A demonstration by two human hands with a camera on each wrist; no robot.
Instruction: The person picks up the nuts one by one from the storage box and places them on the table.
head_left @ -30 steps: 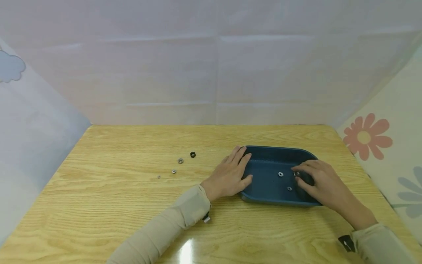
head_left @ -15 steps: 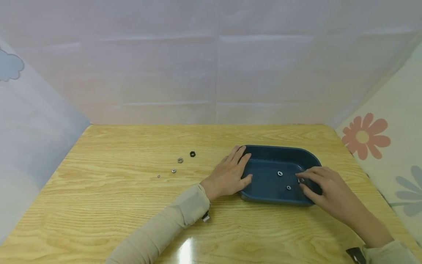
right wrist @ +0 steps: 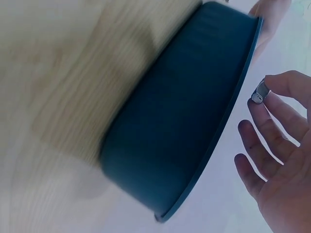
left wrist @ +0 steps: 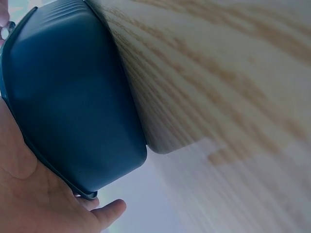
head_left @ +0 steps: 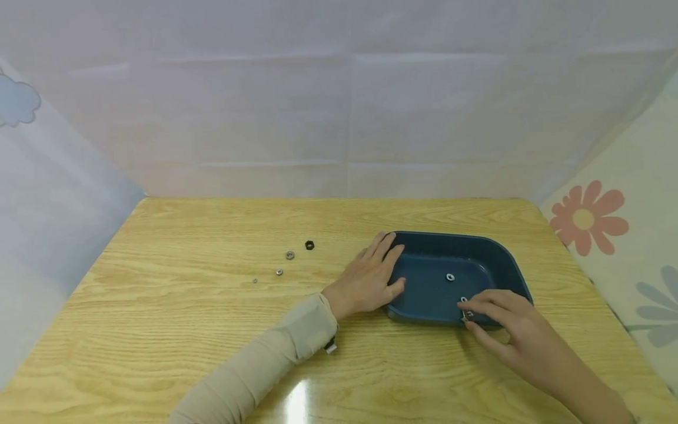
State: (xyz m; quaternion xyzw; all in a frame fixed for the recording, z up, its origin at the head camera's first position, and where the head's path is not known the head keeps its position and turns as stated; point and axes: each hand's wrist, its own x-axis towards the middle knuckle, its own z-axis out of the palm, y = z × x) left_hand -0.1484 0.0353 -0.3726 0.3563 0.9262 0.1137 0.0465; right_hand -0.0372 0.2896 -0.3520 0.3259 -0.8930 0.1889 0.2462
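Note:
A dark blue tray (head_left: 424,277) stands on the right half of the wooden table. My left hand (head_left: 365,280) rests on its left rim, fingers spread and fairly straight across the edge. Over the tray's near right side, my right hand (head_left: 511,327) pinches a small silver metal nut (right wrist: 261,92) between thumb and fingertips; the other fingers hang loose. A ring-shaped metal nut (head_left: 450,277) lies on the tray floor. Close to the right fingertips is another small metal ring (head_left: 464,300), partly hidden in the head view.
On the table left of the tray, a black hex nut (head_left: 309,245), a larger silver nut (head_left: 289,255), a smaller one (head_left: 279,272) and a tiny one (head_left: 255,281) lie in a slanting row. A pale cloth wall (head_left: 349,118) rises behind the table.
My right hand, pinching the nut, has moved from the tray's right interior toward its near edge. The left hand stays on the rim, and the loose nuts lie where they were.

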